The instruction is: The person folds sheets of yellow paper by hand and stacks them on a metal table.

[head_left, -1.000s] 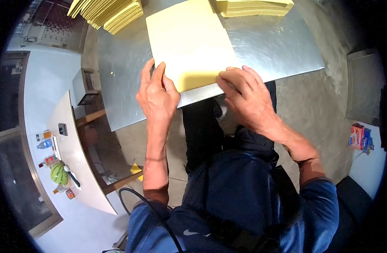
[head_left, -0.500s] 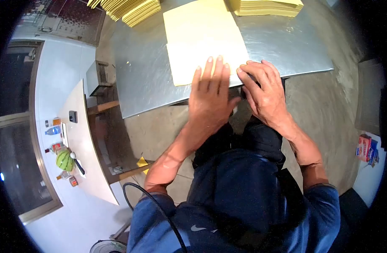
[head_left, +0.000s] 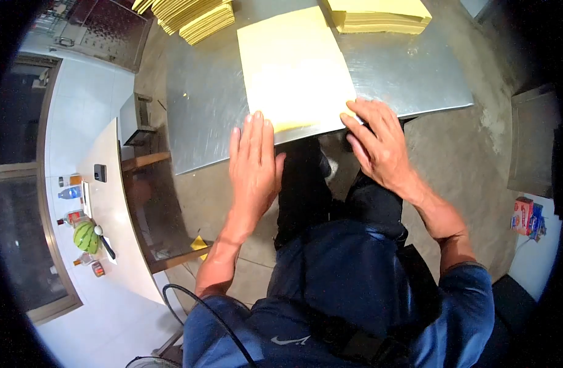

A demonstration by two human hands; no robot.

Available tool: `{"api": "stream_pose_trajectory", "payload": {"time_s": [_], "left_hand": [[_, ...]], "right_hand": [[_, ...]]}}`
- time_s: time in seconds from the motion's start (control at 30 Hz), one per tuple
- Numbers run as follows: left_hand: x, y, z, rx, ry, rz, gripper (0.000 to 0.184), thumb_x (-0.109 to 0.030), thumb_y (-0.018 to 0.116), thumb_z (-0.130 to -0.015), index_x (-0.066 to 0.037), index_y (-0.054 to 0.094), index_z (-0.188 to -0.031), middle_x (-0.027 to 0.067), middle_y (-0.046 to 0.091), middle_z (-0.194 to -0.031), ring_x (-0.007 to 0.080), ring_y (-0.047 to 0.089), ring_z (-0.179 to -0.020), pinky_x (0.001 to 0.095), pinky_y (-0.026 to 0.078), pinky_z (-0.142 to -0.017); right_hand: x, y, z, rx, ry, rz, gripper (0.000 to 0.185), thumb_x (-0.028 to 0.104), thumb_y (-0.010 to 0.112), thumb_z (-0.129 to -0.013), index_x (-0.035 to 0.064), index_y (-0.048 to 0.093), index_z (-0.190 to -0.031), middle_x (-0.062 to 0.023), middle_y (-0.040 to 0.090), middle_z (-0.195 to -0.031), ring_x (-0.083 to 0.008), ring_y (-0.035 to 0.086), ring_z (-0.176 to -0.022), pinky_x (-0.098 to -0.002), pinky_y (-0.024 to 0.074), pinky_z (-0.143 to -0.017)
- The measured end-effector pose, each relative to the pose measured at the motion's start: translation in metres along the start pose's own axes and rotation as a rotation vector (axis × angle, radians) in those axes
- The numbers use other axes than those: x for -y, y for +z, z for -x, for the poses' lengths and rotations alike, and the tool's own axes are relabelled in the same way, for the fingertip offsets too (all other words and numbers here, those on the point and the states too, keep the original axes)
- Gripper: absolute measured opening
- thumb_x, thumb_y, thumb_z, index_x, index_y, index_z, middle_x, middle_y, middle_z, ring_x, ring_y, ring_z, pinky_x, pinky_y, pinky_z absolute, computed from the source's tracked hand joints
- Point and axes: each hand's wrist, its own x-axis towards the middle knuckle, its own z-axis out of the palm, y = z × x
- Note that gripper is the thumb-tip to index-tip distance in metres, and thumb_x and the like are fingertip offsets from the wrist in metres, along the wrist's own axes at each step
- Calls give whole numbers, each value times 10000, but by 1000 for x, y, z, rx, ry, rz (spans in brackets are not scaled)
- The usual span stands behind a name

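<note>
A yellow paper sheet [head_left: 296,73], bright with glare, lies on the metal table [head_left: 201,116], its near edge along the table's front edge. A darker yellow strip shows along that near edge. Flat and stretched out, the fingers of my left hand [head_left: 254,162] rest at the sheet's near left corner. My right hand [head_left: 382,144] is at the near right corner, its fingers bent around the paper's edge. The thumb hangs lower, by the table edge. Whether more sheets lie under this one I cannot tell.
Yellow paper stacks stand at the far left [head_left: 205,23] and far right [head_left: 379,17] of the table. A side table [head_left: 125,227] at the left bears a watermelon [head_left: 86,237], a knife [head_left: 108,246] and bottles. A black cable [head_left: 211,313] crosses by my left arm.
My left hand has slid left, off the middle of the sheet's near edge to its left corner. The sheet has shifted toward me. My right hand stays by the right corner, slightly lower.
</note>
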Motion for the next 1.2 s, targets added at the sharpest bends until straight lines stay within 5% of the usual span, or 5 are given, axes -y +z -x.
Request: {"api": "stream_pose_trajectory", "payload": {"time_s": [0.23,0.6,0.73,1.0,1.2], "left_hand": [[18,7,24,-317,127,80,385,78,710,-916,-27,764,-1282,118,761,-1383,315,701,-1325,466,500,-1101],[51,-28,-18,-154,248,269,549,58,708,-791,-36,723,-1331,138,704,-1437,343,675,-1314,517,479,-1117],[63,-18,-21,-186,297,342,430,46,746,-817,-31,755,-1241,130,775,-1296,338,725,-1244,476,551,-1039],[57,-21,-27,-210,149,498,433,90,779,-793,-24,754,-1210,121,796,-1176,316,741,-1021,404,591,-900],[52,-9,-39,-352,-40,505,518,73,815,-838,-24,687,-1331,93,791,-985,314,741,-867,396,600,-790]], "right_hand": [[-1,-17,0,130,33,-6,758,73,871,-784,102,622,-1499,-154,567,-1552,-382,562,-1376,-508,474,-1143],[-19,-17,-5,150,-170,-45,618,38,811,-750,99,726,-1359,-108,676,-1449,-345,629,-1325,-506,533,-1074],[-10,-31,-6,193,-136,-148,669,30,802,-728,80,711,-1389,-108,687,-1427,-340,647,-1280,-489,537,-1056],[-35,-15,-40,232,-52,-201,511,25,762,-874,54,710,-1382,-123,731,-1363,-346,665,-1228,-472,529,-1069],[-40,-1,-59,160,201,-284,280,94,824,-928,43,798,-1202,-101,784,-999,-260,711,-950,-383,570,-834]]}}
